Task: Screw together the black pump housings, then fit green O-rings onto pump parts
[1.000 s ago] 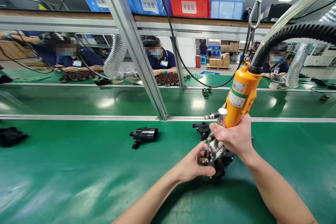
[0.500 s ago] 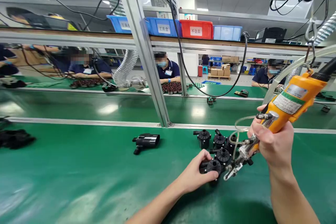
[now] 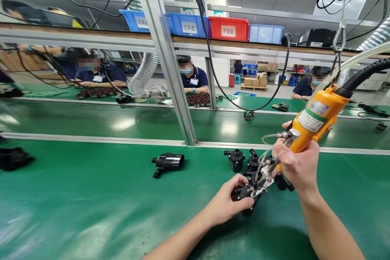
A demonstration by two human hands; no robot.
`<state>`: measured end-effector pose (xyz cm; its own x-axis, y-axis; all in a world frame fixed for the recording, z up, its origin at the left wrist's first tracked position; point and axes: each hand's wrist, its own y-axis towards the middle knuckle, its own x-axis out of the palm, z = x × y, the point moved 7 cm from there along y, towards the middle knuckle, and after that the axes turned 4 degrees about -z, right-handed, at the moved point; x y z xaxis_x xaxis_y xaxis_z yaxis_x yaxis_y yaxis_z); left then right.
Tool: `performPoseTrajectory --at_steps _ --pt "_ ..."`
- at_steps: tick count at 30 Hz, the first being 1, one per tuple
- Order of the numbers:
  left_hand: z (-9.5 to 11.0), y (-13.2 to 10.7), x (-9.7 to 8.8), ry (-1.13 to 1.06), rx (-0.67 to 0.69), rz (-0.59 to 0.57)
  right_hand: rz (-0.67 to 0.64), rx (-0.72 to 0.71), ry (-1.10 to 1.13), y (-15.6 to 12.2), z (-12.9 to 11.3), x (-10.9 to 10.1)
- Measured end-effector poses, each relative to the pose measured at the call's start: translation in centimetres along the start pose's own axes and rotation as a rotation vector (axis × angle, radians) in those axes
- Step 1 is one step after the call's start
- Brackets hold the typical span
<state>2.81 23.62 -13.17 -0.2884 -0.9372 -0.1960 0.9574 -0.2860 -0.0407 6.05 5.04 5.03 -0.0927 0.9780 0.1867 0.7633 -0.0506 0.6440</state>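
My right hand [image 3: 297, 164] is closed round an orange powered screwdriver [image 3: 315, 118] that hangs from a hook and hose, tilted down to the left. Its metal tip [image 3: 258, 185] sits right at a small black pump part [image 3: 247, 199] on the green bench mat. My left hand [image 3: 229, 201] grips that part from the left, fingers curled over it. Several more black pump parts [image 3: 237, 158] stand just behind the tool tip.
A longer black part [image 3: 168, 161] lies alone to the left, and dark pieces [image 3: 14, 157] lie at the far left. A slanted aluminium post [image 3: 170, 73] rises behind. Across the conveyor belt [image 3: 122, 124], other people sit working. Blue and red bins [image 3: 228, 28] line the shelf.
The screwdriver lifted off the part and swung away to the right, then came back down so its tip is at the part in my left hand. The camera view rose slightly.
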Motion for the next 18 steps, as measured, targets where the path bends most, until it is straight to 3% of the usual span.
performPoseTrajectory --at_steps 8,15,18 --pt "0.0 0.0 0.0 0.056 0.036 -0.013 -0.121 0.037 -0.05 -0.7 1.5 3.1" --pt "0.2 -0.2 -0.3 0.069 0.043 0.011 -0.114 0.061 -0.09 -0.6 2.0 3.2" --pt "-0.2 0.1 0.0 0.085 0.046 0.039 -0.075 0.064 -0.065 -0.2 1.9 2.4"
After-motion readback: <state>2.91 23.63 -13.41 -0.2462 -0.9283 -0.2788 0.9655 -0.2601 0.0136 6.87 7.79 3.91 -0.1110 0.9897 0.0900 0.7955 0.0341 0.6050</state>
